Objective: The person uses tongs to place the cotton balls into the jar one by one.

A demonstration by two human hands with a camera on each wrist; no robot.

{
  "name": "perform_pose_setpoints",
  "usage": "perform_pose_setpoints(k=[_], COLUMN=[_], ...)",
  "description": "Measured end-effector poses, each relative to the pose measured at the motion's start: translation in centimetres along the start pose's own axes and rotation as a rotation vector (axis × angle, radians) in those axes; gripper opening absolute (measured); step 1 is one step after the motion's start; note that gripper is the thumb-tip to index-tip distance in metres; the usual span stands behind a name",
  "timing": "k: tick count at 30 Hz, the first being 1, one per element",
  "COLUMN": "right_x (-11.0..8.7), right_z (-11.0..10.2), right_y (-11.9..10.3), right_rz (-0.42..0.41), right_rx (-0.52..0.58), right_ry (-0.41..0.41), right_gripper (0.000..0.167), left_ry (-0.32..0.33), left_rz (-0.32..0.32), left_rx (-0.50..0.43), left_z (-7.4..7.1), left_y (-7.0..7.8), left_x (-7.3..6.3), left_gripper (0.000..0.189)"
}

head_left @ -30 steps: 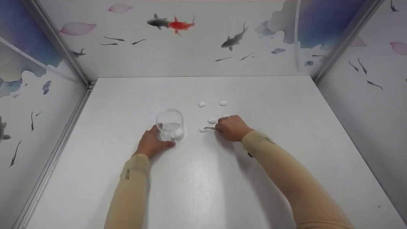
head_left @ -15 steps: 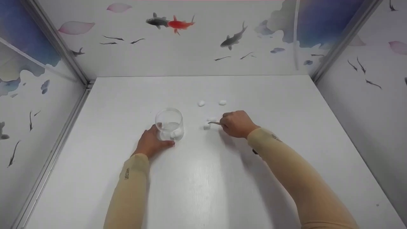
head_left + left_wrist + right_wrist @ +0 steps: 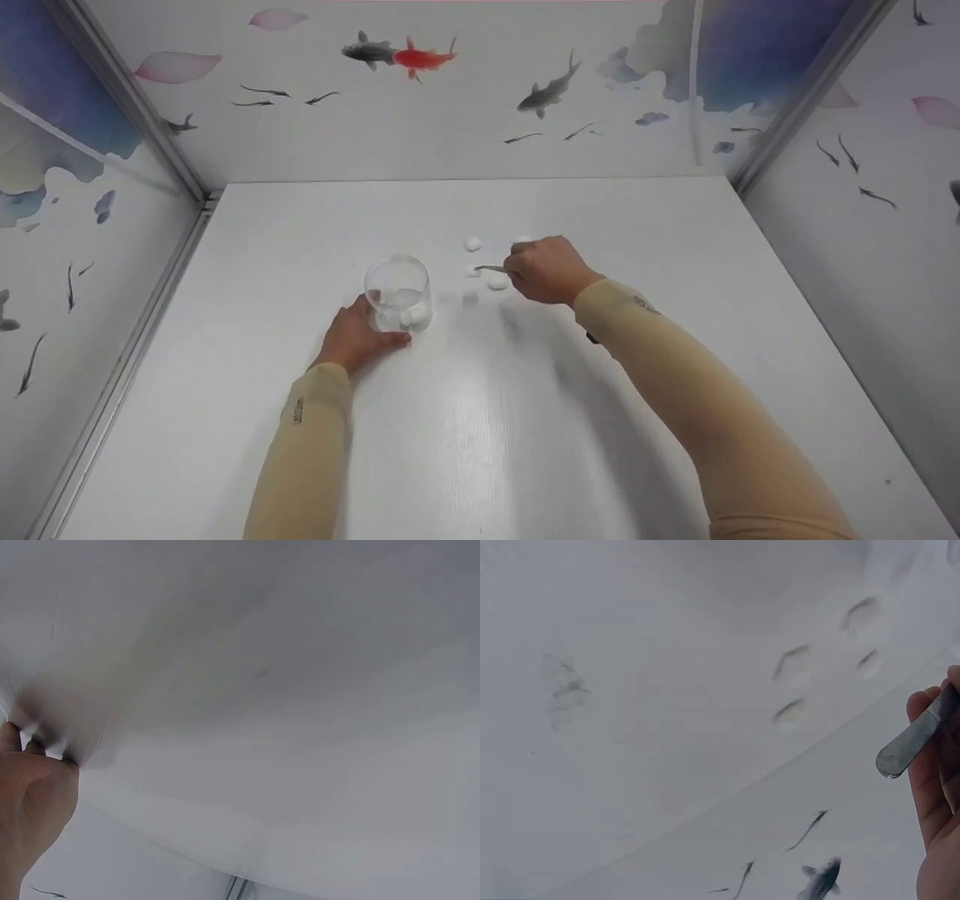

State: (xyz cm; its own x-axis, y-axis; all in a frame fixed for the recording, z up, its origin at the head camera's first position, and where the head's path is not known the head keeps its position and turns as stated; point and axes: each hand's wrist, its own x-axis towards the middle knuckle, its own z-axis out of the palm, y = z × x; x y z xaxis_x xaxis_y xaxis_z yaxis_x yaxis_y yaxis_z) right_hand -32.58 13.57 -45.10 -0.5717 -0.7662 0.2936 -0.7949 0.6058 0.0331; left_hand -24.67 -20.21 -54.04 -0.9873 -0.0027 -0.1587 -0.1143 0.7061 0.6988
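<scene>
My left hand [image 3: 358,337] holds the side of a clear glass jar [image 3: 397,289], thumb along its front and the other fingers behind. White cotton balls [image 3: 414,313] lie at the bottom of the jar. In the left wrist view, part of the left hand [image 3: 34,791] shows at the left edge. My right hand [image 3: 551,270] grips metal tweezers [image 3: 491,268], whose tips point left and pinch a cotton ball [image 3: 473,271]; its shadow falls lower on the table. In the right wrist view, the flat rear end of the tweezers [image 3: 909,744] sticks out from the fingers.
Other cotton balls lie on the white table [image 3: 435,450]: one [image 3: 472,244] at the back, one [image 3: 497,282] below the tweezers, and one [image 3: 523,241] partly behind the right hand. Printed walls [image 3: 450,142] enclose the table at the back and both sides.
The right hand has raised the pinched cotton ball off the table and moved it toward the back, past the ball beside it. The left hand stays on the jar.
</scene>
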Motion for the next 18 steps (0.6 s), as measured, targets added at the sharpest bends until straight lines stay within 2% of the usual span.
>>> perform_pose_setpoints(k=[4, 9, 18], right_x=[1.9, 3.9, 5.4], right_z=[-1.2, -1.6, -0.7], right_y=[-1.2, -2.9, -5.4], right_rz=[-0.023, -0.075, -0.158], right_rx=[-0.004, -0.014, -0.003], right_ry=[0.021, 0.087, 0.066], right_gripper=[0.015, 0.017, 0.016], left_ry=[0.003, -0.006, -0.006], left_rz=[0.005, 0.002, -0.015], left_rx=[-0.007, -0.006, 0.005], left_z=[-0.1, 0.1, 0.1], left_y=[0.1, 0.0, 0.3], left_x=[-0.1, 0.0, 0.0], left_gripper=[0.113, 0.115, 0.114])
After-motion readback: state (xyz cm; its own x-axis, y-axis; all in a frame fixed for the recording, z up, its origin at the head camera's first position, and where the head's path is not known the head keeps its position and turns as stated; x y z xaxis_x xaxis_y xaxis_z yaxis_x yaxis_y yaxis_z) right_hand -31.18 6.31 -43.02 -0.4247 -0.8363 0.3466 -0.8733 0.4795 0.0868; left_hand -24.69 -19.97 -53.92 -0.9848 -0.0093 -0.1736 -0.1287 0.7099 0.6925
